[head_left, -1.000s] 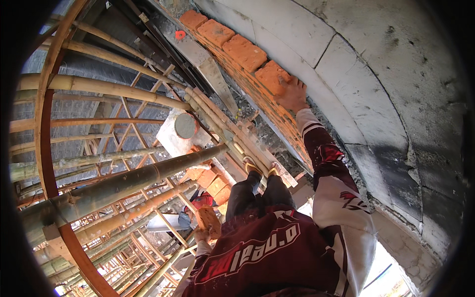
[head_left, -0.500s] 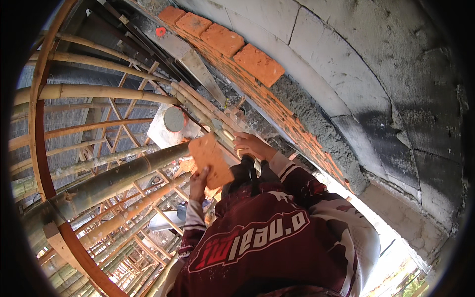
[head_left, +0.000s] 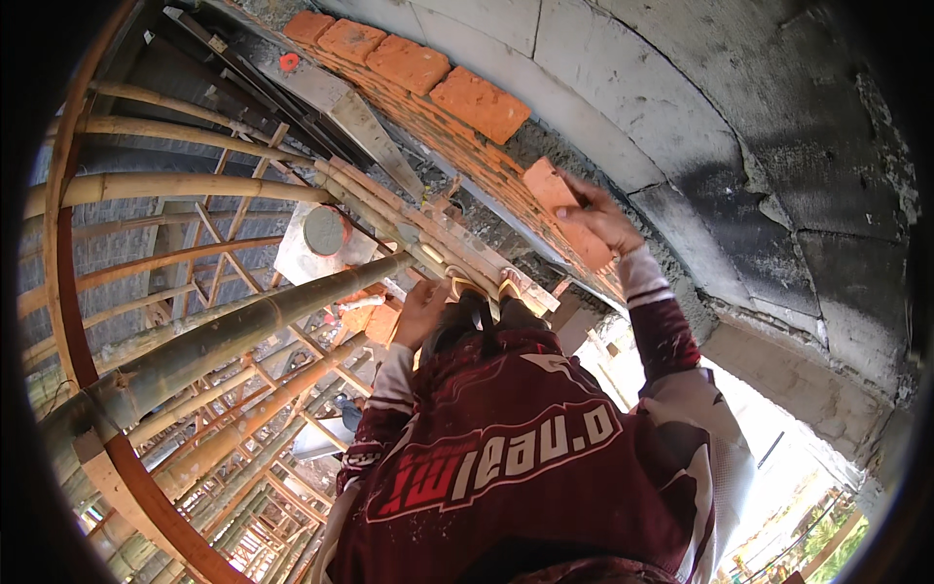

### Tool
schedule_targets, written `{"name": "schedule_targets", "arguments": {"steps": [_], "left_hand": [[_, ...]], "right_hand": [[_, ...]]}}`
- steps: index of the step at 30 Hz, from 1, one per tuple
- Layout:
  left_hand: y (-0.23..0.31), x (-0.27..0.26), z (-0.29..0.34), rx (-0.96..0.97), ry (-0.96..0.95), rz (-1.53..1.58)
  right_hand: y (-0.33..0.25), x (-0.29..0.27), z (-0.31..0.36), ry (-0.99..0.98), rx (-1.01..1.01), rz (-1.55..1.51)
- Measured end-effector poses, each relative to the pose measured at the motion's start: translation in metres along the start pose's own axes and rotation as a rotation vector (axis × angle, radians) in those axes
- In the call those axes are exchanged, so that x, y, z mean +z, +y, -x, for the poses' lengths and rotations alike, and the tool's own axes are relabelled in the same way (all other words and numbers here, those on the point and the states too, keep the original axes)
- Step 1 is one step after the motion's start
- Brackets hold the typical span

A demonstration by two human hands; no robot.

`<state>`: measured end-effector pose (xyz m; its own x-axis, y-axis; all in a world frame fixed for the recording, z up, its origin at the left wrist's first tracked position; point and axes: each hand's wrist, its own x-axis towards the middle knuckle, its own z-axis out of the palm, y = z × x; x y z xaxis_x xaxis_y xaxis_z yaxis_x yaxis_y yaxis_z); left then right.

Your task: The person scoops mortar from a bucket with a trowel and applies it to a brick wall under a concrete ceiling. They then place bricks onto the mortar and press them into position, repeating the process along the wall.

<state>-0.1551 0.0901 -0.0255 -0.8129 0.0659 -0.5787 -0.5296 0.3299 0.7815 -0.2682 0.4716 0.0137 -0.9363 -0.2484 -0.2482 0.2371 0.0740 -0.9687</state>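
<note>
An orange clay brick (head_left: 564,206) is gripped in my right hand (head_left: 605,224), fingers wrapped round one long edge. The brick is tilted above the front edge of the brick wall (head_left: 486,173), close to the bed of grey mortar (head_left: 681,300) along its top. Several bricks (head_left: 481,104) lie in a row on that wall, beyond the one I hold. My left hand (head_left: 422,310) is low in front of my body with nothing in it, its fingers loosely bent and apart.
A grey block wall (head_left: 623,88) rises behind the brick row. To the left, a thick bamboo pole (head_left: 243,326) crosses the scaffold. A round container of mortar (head_left: 325,232) stands on a pale board, with loose bricks (head_left: 375,319) nearby. Planks and bamboo run underfoot.
The brick has passed from my left hand to my right, which has moved right to the wall. My left hand has let go and shifted slightly right. The view has turned slightly.
</note>
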Motion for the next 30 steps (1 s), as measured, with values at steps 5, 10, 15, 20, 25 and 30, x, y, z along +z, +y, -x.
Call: {"name": "schedule_targets", "arguments": {"steps": [5, 10, 15, 20, 25, 30], "left_hand": [[-0.123, -0.046, 0.054, -0.119, 0.170, -0.393], [-0.238, -0.083, 0.112, -0.307, 0.258, -0.326], [-0.308, -0.098, 0.171, -0.306, 0.159, -0.335], [-0.346, -0.114, 0.181, -0.145, -0.074, -0.564], [-0.349, -0.112, 0.154, -0.086, -0.060, -0.569], [-0.281, -0.098, 0.133, -0.362, 0.273, -0.173]], "right_hand": [[0.018, -0.026, -0.041, 0.164, 0.118, 0.965], [0.037, -0.019, -0.064, 0.252, 0.027, 1.204], [0.047, -0.007, -0.076, 0.292, 0.028, 1.275], [0.049, -0.006, -0.082, 0.290, 0.016, 1.285], [0.050, 0.002, -0.092, 0.279, 0.072, 1.306], [0.052, 0.004, -0.096, 0.291, 0.077, 1.274]]}}
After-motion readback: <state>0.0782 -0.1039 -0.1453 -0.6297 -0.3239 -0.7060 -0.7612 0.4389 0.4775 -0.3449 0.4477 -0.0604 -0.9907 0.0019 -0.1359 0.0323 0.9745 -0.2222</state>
